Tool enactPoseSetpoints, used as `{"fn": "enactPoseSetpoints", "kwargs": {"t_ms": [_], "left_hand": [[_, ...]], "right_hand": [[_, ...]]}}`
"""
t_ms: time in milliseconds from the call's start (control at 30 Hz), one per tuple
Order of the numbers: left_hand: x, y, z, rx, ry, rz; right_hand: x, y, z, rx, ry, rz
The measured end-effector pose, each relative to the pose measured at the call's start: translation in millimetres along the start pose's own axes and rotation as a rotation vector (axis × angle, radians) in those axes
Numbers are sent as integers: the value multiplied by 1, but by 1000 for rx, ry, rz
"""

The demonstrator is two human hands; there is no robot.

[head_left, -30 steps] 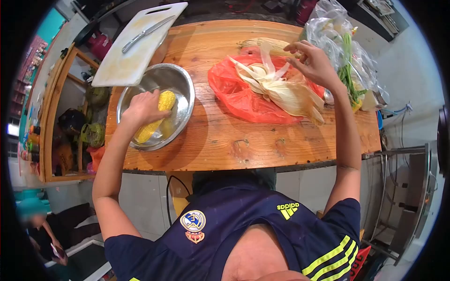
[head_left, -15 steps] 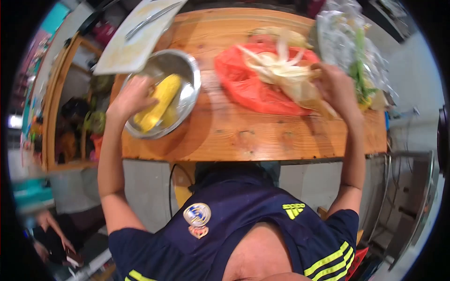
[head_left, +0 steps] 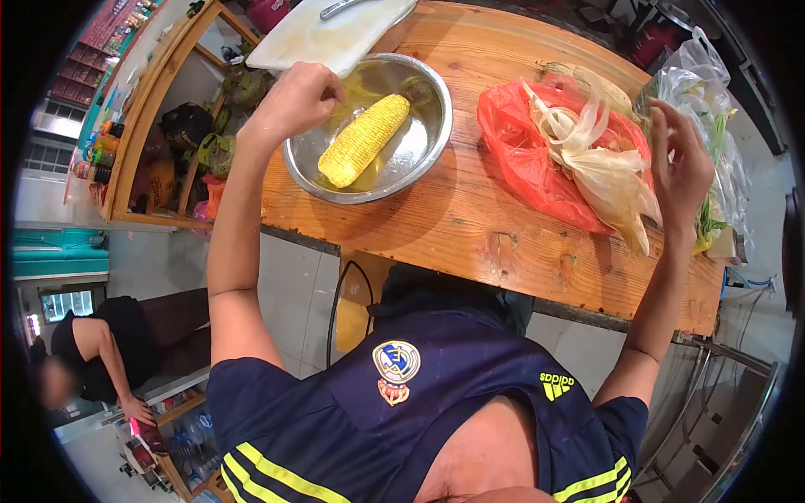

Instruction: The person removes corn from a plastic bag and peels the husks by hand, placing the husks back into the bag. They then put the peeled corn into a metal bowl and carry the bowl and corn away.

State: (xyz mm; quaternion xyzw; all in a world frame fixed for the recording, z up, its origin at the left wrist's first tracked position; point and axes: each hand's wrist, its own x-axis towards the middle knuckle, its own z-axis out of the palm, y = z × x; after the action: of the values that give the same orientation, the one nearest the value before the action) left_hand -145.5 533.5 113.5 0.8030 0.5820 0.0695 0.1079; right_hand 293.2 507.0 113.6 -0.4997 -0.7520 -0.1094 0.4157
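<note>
A yellow, husked ear of corn (head_left: 366, 138) is lying on a slant inside a round silver metal bowl (head_left: 421, 151), left of the frame's centre. The left hand (head_left: 303, 96), which was reaching around the corn half a second ago, is now hovering by the bowl's upper-left rim, clear of the ear; its fingers are curling downward, and whether they are holding anything cannot be told. Toward the right, pale, dry corn husks (head_left: 597, 168) are resting on a crumpled red plastic bag (head_left: 510, 147). The right hand (head_left: 681, 163), earlier touching the husks, is now standing just to their right, its fingers bent and partly spread, with nothing visible in its grasp. A white cutting board (head_left: 314, 38) is lying at upper left. Everything on the brown wooden table (head_left: 394, 230) is appearing further right in the frame than before.
</note>
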Motion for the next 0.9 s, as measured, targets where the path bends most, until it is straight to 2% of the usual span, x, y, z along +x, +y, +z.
{"fn": "enactPoseSetpoints", "kwargs": {"t_ms": [100, 167, 233, 267, 367, 467, 567, 600, 733, 833, 900], "left_hand": [[5, -6, 14, 80, -145, 20], [3, -11, 26, 59, -206, 11], [0, -15, 35, -25, -205, -4], [8, -17, 30, -77, -402, -106], [14, -28, 44, -188, -471, -196], [16, -39, 63, -116, -382, -92], [25, -27, 66, -62, -499, -101], [24, -26, 72, -17, -433, -107], [0, 2, 51, 25, 9, 188], [-8, 48, 4, 49, 43, 196], [-9, 77, -9, -69, 215, 266]], "right_hand": [[-10, 4, 12, 89, 28, 70], [-14, 2, 19, 142, -256, 173], [-20, 7, 24, 75, -346, -4], [-19, 6, 22, 89, -369, 28], [-19, -1, 20, 132, -438, 90], [-19, -3, 23, 163, -498, 83], [-22, -10, 29, 202, -547, 70], [-23, -12, 31, 208, -547, 53], [-18, -19, 29, 255, -430, 54], [-11, -27, 24, 363, -300, 116], [-6, -36, 23, 483, -209, 159]]}}
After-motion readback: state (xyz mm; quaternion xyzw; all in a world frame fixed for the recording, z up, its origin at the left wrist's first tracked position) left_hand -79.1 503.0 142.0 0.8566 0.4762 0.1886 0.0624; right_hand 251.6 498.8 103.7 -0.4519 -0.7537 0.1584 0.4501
